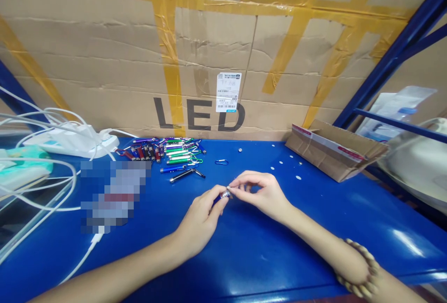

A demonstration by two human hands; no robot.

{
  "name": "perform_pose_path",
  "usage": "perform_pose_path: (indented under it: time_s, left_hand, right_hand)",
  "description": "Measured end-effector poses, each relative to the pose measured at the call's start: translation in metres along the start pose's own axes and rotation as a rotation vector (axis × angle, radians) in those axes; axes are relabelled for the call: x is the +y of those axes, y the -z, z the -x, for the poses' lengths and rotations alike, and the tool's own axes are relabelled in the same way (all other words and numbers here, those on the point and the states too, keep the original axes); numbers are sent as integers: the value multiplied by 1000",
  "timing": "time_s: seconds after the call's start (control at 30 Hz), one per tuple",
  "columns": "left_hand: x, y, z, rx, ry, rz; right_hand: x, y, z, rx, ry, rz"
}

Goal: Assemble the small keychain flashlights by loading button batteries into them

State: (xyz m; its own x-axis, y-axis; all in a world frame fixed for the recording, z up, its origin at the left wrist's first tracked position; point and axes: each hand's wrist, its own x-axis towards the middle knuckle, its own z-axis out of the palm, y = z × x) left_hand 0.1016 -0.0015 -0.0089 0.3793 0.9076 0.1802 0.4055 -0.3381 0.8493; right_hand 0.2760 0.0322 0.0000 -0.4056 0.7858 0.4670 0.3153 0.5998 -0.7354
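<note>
Over the middle of the blue table, my left hand is closed on a small silver metal piece, holding it between thumb and fingers. The fingertips of my right hand pinch the other end of the same piece, so both hands meet there. Its details are too small to make out. Beyond my hands a blue carabiner clip lies on the table. To its left is a black penlight with a clip, beside a pile of green, blue, red and purple penlights.
A large cardboard box marked LED stands behind the blue table. An open carton sits back right, near small white discs. At left are white cables, a power strip and a blurred-out object.
</note>
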Motion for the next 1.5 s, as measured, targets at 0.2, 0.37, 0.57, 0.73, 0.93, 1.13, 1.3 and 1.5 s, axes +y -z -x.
perform_pose_path:
  time_s: [0.2,0.37,0.57,0.73,0.93,1.13,1.3,1.5]
  left_hand:
    - [1,0,2,10,2,38]
    - [0,1,2,8,-11,43]
    - [-3,0,2,32,-11,52]
    - [-4,1,1,56,-2,53]
    - [-3,1,0,31,-9,49]
    - [0,2,2,108,-37,112]
    - [0,3,5,121,-84,129]
    - [1,3,6,133,-104,115]
  right_hand:
    - [-6,0,1,1,104,10]
    - [-6,1,0,-29,108,48]
    - [-4,1,1,-83,86,1]
    - [-7,1,0,-153,9,-27]
    - [-3,6,-5,-228,-155,-111]
    - [26,24,-16,31,-194,121]
    - [44,38,-26,75,-111,447]
    - [11,27,-39,16,-40,163]
